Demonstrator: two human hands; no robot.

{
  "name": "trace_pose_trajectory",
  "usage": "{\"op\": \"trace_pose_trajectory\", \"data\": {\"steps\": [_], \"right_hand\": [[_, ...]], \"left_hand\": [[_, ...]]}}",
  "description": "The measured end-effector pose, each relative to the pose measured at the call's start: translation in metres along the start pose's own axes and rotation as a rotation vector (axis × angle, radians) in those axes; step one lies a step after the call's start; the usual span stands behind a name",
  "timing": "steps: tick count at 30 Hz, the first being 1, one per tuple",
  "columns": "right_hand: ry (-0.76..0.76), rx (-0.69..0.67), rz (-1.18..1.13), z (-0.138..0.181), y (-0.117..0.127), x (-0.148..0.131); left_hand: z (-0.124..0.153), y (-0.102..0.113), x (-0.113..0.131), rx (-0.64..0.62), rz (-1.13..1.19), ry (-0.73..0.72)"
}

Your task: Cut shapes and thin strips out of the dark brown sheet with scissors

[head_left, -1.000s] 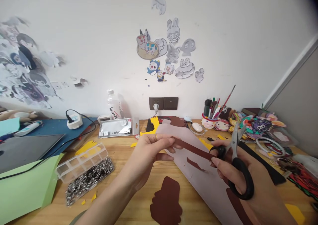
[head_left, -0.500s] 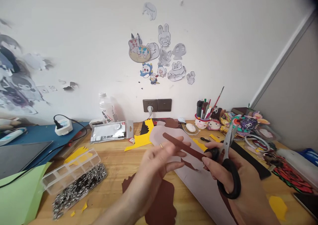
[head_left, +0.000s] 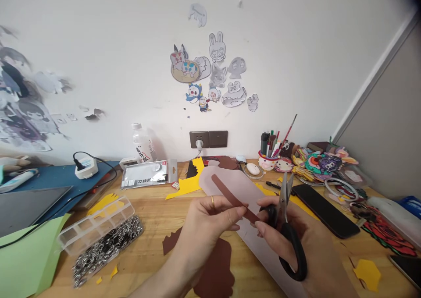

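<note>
A narrow brown strip [head_left: 226,192], paper or thin foam, slants in the air between my two hands. My left hand [head_left: 210,221] pinches it near its middle with thumb and fingers. The lower right end is pinched by thumb and finger of my right hand [head_left: 292,232]. Black-handled scissors [head_left: 294,250] hang in that same right hand, fingers through the loops, blades pointing up and a little apart. Below the strip lies a pale mauve sheet [head_left: 259,245]. A larger brown piece with a cut edge [head_left: 215,271] rests on the table, partly behind my left forearm.
A clear divided box [head_left: 105,245] full of metal rings lies at left beside a green sheet [head_left: 29,258]. Yellow scraps [head_left: 367,274] are scattered about. A black phone-like slab [head_left: 325,210], a pen cup [head_left: 267,161] and cut-out figures [head_left: 315,164] occupy the right side.
My left hand has gone from loosely spread fingers by the strip to a pinch on it. My right hand, with scissors and strip end, has shifted left and slightly down.
</note>
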State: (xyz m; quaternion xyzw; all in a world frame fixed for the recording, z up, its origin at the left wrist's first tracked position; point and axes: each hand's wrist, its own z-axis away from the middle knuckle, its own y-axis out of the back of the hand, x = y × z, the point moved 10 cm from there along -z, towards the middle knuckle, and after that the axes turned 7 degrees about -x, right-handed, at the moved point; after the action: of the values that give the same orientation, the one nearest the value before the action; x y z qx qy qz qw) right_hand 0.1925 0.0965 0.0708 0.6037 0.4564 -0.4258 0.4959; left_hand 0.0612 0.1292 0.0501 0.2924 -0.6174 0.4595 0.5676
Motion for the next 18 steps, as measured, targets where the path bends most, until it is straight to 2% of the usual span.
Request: {"op": "trace_pose_trajectory", "data": {"steps": [3, 7, 10, 14, 18], "right_hand": [[-0.003, -0.027, 0.051, -0.002, -0.003, 0.001], [-0.037, -0.087, 0.123, -0.003, -0.009, 0.002], [-0.084, -0.186, 0.201, -0.003, -0.016, 0.001], [-0.082, -0.363, 0.286, -0.003, -0.03, -0.007], [-0.065, -0.385, 0.317, -0.004, -0.033, -0.006]], "left_hand": [[-0.001, 0.004, 0.009, 0.003, -0.06, -0.046], [-0.005, 0.003, 0.022, -0.073, -0.193, -0.097], [-0.006, 0.005, 0.028, -0.125, -0.253, -0.098], [-0.007, 0.009, 0.033, -0.167, -0.26, -0.089], [-0.009, 0.009, 0.03, -0.206, -0.169, -0.051]]}}
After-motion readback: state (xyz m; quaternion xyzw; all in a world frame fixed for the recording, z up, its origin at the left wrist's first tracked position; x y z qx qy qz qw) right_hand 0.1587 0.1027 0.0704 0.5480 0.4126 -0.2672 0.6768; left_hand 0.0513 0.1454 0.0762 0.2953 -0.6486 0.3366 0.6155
